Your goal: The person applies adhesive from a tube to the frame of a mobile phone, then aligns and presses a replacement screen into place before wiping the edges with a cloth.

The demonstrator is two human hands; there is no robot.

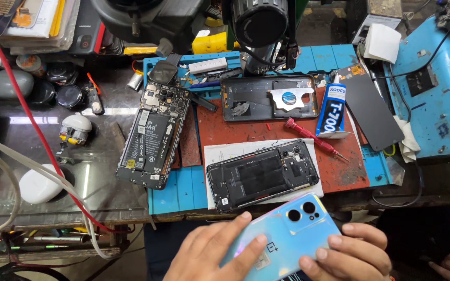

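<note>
Cluttered glass-topped workbench, blue mat

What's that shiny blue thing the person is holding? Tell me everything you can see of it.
It is a phone back cover, glossy, pale blue shading to pink and yellow, likely glass or plastic. A raised camera block in its upper corner has two large round lens openings and a smaller one. It lies tilted, outer face up, below the table edge. The left hand rests fingers on its lower left part; the right hand grips its right edge. Its lower end is out of frame.
</note>
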